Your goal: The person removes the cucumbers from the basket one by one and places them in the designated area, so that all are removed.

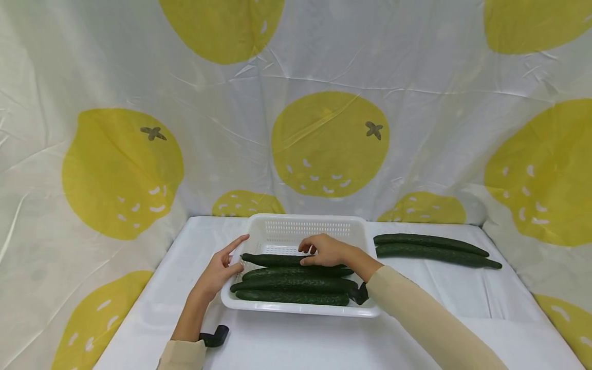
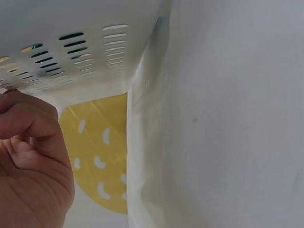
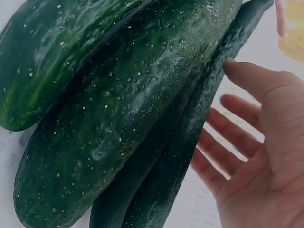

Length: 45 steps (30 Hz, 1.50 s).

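Several long dark green cucumbers [image 1: 296,284] lie side by side in the front half of a white plastic basket [image 1: 305,309]. My right hand [image 1: 329,250] is over the rearmost cucumber [image 1: 273,260], its thumb at that cucumber's side. In the right wrist view the other fingers [image 3: 228,128] hang loosely bent beside the same cucumber, not wrapped round it. At the basket's left rim is my left hand [image 1: 216,271], thumb and forefinger spread apart. The left wrist view has its bent fingers [image 2: 33,118] close by the slotted basket wall [image 2: 95,19].
Two more cucumbers, a rear one [image 1: 430,241] and a front one [image 1: 430,252], lie together on the white tablecloth [image 1: 462,293] right of the basket. Behind the table hangs a white curtain [image 1: 222,128] with yellow lemon prints. Black wrist devices [image 1: 215,336] sit at both wrists.
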Tool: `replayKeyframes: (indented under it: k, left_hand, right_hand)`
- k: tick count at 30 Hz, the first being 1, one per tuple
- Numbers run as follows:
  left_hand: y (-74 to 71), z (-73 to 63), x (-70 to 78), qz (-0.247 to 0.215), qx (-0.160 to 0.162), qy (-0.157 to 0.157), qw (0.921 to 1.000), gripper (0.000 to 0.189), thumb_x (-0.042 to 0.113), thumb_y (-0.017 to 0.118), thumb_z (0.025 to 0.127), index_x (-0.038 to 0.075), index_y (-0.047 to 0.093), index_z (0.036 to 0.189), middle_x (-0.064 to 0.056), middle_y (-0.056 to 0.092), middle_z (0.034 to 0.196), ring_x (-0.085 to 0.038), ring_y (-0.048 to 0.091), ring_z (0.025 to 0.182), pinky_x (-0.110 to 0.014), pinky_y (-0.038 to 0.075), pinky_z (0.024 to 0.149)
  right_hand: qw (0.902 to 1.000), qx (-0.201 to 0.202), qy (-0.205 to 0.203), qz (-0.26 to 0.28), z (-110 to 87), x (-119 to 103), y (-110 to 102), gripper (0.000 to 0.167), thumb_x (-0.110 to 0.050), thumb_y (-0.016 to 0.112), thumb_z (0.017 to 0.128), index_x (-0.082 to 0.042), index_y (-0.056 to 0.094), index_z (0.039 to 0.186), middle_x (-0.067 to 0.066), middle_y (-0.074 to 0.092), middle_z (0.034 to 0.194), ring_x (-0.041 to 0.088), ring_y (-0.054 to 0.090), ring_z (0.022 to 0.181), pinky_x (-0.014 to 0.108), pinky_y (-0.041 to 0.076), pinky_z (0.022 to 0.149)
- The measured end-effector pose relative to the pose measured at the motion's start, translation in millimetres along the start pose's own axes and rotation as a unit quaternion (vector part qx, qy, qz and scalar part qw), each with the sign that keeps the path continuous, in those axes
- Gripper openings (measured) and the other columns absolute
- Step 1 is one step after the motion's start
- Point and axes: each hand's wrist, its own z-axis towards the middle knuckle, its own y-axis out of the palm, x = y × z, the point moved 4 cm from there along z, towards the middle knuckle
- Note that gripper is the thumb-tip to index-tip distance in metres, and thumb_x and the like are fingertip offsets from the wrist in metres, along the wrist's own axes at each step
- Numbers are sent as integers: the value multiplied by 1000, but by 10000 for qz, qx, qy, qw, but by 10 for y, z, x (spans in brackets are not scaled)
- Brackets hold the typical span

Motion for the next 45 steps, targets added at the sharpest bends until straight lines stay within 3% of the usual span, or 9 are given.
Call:
replayKeyframes:
  k: [9, 15, 21, 26, 33, 36, 40, 43, 45]
  left_hand:
    - [-7, 7, -1, -12, 14, 11, 10000, 77, -6, 60, 89, 22, 41, 159, 8, 42, 56, -5, 41, 49, -24, 44, 49]
    - [9, 34, 20, 68, 134, 8, 9999, 76, -4, 61, 89, 24, 44, 157, 7, 39, 57, -5, 38, 49, -23, 40, 48]
    - [0, 28, 11, 16, 85, -48, 10000, 77, -7, 60, 88, 22, 43, 158, 7, 41, 56, -6, 39, 48, -23, 41, 48]
    - [-4, 15, 23, -70, -34, 70, 9999, 80, -8, 60, 87, 20, 41, 159, 8, 40, 55, -4, 38, 47, -23, 41, 47]
    - [-1, 3, 46, -12, -44, 237, 9997, 80, -10, 60, 86, 18, 42, 159, 9, 36, 54, -3, 34, 46, -22, 37, 45]
    - [0, 6, 41, -3, -24, 147, 9999, 79, -8, 60, 86, 16, 41, 159, 7, 38, 56, -3, 36, 47, -22, 38, 46]
    - [1, 4, 14, -102, -7, -77, 9999, 79, -5, 60, 88, 11, 35, 161, 5, 52, 64, -4, 47, 55, -21, 46, 53]
    - [3, 1, 3, -83, -21, -126, 9999, 79, -5, 60, 88, 14, 35, 161, 5, 52, 63, -5, 48, 55, -22, 47, 54]
    - [9, 2, -2, -24, -29, -104, 9999, 79, -5, 59, 87, 20, 39, 160, 6, 42, 57, -6, 40, 49, -23, 43, 50]
  right_hand:
    - [9985, -397, 273, -255, 11, 60, 43, 45, -39, 69, 98, -13, 67, 134, 4, 69, 128, 22, 65, 117, 39, 53, 99]
    - [9979, -312, 158, -539, 17, 72, -19, 38, -35, 71, 97, -12, 71, 127, 4, 66, 119, 20, 63, 107, 38, 52, 94]
    - [9990, -377, 84, -230, -8, 35, -49, 31, -34, 70, 98, -15, 70, 122, 3, 69, 119, 21, 64, 113, 39, 53, 96]
    - [9999, -122, 52, 67, -66, 8, -116, 36, -32, 69, 99, -11, 68, 129, 8, 69, 126, 27, 65, 119, 42, 53, 99]
    - [9987, 268, 143, 398, -170, -56, -239, 47, -40, 63, 101, -15, 61, 141, 4, 65, 134, 23, 63, 119, 42, 53, 97]
    - [9975, 480, 79, 513, -202, -123, -313, 47, -40, 63, 101, -14, 61, 142, 5, 64, 135, 22, 63, 113, 41, 53, 93]
    - [9950, 726, 105, 677, -272, -198, -431, 47, -37, 64, 102, -14, 60, 142, 6, 62, 135, 22, 63, 110, 37, 52, 89]
    - [9928, 880, 140, 804, -339, -213, -531, 46, -36, 65, 101, -15, 60, 142, 6, 63, 134, 21, 64, 107, 35, 53, 85]
    - [9914, 993, 137, 841, -389, -210, -595, 46, -36, 66, 100, -16, 61, 142, 6, 63, 133, 19, 65, 104, 35, 54, 82]
